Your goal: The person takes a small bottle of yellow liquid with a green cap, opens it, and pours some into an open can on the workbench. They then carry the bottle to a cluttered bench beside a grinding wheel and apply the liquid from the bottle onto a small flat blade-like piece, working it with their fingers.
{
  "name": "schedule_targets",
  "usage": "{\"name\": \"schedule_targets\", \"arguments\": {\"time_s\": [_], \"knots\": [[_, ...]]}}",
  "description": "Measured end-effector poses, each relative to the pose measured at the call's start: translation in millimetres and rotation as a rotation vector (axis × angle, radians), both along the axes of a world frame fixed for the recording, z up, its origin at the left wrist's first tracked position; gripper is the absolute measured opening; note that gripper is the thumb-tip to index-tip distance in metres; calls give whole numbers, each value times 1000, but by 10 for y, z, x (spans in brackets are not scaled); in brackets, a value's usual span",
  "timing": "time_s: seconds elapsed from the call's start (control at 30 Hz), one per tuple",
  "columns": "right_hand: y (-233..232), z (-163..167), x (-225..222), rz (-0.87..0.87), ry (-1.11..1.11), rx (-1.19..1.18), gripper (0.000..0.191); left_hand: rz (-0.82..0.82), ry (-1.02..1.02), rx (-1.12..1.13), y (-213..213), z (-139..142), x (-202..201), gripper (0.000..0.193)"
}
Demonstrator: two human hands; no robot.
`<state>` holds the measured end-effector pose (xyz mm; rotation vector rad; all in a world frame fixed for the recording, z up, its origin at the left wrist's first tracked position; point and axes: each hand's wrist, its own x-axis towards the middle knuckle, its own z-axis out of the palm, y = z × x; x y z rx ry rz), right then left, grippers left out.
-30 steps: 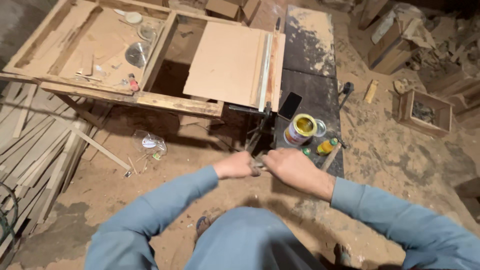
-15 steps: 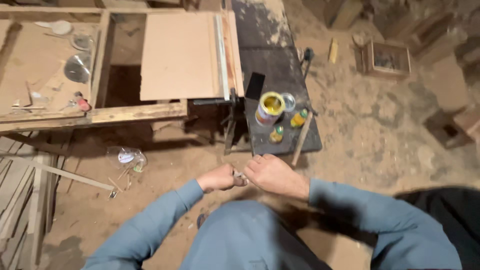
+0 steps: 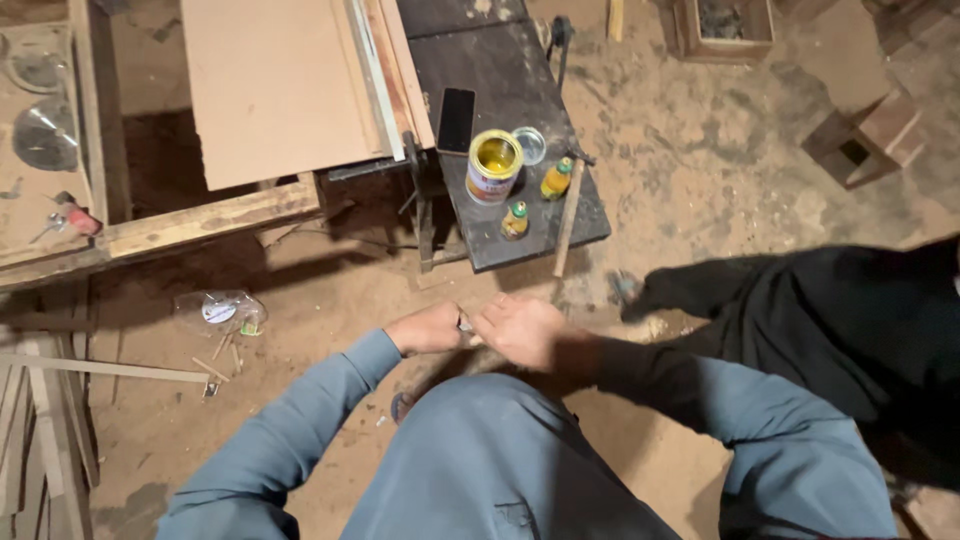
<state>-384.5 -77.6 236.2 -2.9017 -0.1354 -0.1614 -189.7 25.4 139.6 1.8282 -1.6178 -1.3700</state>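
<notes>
Two hands meet above the knees: the left hand (image 3: 428,330) is curled closed around a small object (image 3: 465,324), mostly hidden, which peeks out toward the right hand (image 3: 528,330); its long axis cannot be told. The right hand lies against it, fingers (image 3: 497,318) bent over; whether they grip it cannot be told. Beyond lies open sandy floor (image 3: 330,290). Farther off, the dark counter (image 3: 500,90) carries a yellow can (image 3: 494,166), two small bottles (image 3: 556,178) and a phone (image 3: 456,119) near its front edge.
</notes>
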Motion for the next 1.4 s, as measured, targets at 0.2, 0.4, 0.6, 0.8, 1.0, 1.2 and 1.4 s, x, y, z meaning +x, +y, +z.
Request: {"name": "schedule_targets", "arguments": {"time_s": [0.2,0.4,0.6,0.8,1.0,1.2,1.4], "knots": [[-6,175,2,13,15,-80,23,-144,-275,-168,-40,-84,64,22],[132,216,-13,-22,-73,-257,24,-202,360,29,-95,-105,144,21],[-142,106,45,152,-103,183,19,-100,-554,-521,-18,-14,-54,13],[-101,-71,17,-37,-98,372,19,-22,-598,-641,-56,-122,-218,8],[-48,42,-10,48,-71,-91,20,-174,425,113,-224,-403,50,22],[-231,-162,34,-265,401,964,23,-29,-637,-661,-94,-210,-84,13],[-155,-145,106,-179,43,341,9,31,-348,-384,-198,-229,-75,32]]}}
